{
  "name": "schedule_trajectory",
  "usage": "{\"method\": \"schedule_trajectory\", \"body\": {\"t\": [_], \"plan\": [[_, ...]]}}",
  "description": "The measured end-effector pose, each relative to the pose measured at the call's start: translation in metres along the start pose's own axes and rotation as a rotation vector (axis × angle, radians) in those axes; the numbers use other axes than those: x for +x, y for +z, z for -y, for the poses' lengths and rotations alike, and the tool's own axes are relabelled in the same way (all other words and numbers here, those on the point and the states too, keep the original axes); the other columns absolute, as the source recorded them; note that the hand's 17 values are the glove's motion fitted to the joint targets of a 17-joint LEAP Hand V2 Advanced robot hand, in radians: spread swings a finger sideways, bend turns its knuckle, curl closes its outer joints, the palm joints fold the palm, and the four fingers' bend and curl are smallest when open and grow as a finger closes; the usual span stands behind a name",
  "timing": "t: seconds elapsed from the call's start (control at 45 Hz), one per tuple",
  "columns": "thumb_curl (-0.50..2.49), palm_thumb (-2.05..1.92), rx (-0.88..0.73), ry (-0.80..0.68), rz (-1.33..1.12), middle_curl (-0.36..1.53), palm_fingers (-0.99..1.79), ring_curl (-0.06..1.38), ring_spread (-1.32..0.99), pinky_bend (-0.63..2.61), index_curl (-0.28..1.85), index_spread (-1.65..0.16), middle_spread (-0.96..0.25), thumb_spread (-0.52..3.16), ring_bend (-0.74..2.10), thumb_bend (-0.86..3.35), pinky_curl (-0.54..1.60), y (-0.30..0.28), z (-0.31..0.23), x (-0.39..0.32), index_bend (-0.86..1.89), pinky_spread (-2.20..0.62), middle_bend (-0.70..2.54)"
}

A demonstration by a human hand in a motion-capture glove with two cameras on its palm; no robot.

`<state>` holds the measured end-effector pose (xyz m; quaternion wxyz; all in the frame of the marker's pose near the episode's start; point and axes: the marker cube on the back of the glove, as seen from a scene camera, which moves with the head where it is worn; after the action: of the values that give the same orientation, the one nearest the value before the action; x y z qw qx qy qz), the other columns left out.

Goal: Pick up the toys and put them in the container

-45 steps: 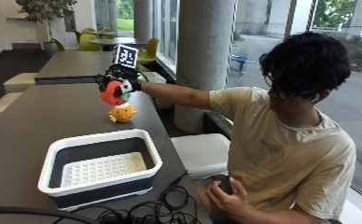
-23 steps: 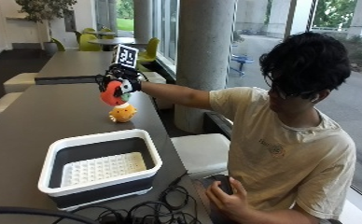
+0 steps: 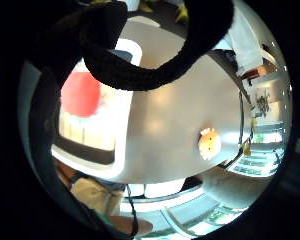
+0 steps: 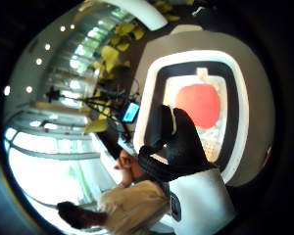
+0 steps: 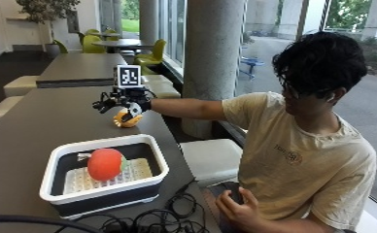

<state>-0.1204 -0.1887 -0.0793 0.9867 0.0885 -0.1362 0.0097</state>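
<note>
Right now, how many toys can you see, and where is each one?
2. The red ball toy is in the white container; the small orange toy sits on the table under the gloved right hand. None seems hidden.

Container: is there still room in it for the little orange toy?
Yes. The red ball sits mid-container; bare white grid shows on both sides of it. The table beside the orange toy is bare too. Cables crowd the near edge.
</note>
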Motion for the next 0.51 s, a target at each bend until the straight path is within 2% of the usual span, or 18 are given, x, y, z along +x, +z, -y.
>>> {"method": "schedule_trajectory", "body": {"t": [0.089, 0.178, 0.311, 0.4, 0.511], "plan": [[0.37, 0.15, -0.006, 0.081, -0.070, 0.46, -0.06, 0.44, -0.11, 0.96, 0.46, -0.33, -0.05, 1.41, 0.38, -0.02, 0.33, 0.004, -0.025, 0.033, 0.28, 0.00, 0.16], [0.36, 0.13, -0.021, 0.085, -0.188, 0.43, -0.08, 0.42, -0.09, 0.94, 0.46, -0.32, -0.04, 1.42, 0.33, -0.02, 0.32, 0.009, -0.045, 0.056, 0.28, 0.00, 0.15], [0.34, 0.11, -0.077, 0.123, -0.214, 0.40, -0.07, 0.41, -0.08, 0.92, 0.47, -0.32, -0.04, 1.44, 0.29, -0.01, 0.32, 0.019, -0.072, 0.082, 0.27, 0.01, 0.14], [0.33, 0.11, -0.075, 0.221, -0.138, 0.38, -0.09, 0.40, -0.06, 0.90, 0.47, -0.32, -0.03, 1.46, 0.25, -0.01, 0.32, 0.028, -0.093, 0.099, 0.26, 0.01, 0.13], [0.33, 0.10, -0.083, 0.182, -0.208, 0.36, -0.10, 0.39, -0.06, 0.88, 0.47, -0.31, -0.03, 1.47, 0.22, -0.01, 0.32, 0.029, -0.113, 0.127, 0.25, 0.02, 0.13]]}}
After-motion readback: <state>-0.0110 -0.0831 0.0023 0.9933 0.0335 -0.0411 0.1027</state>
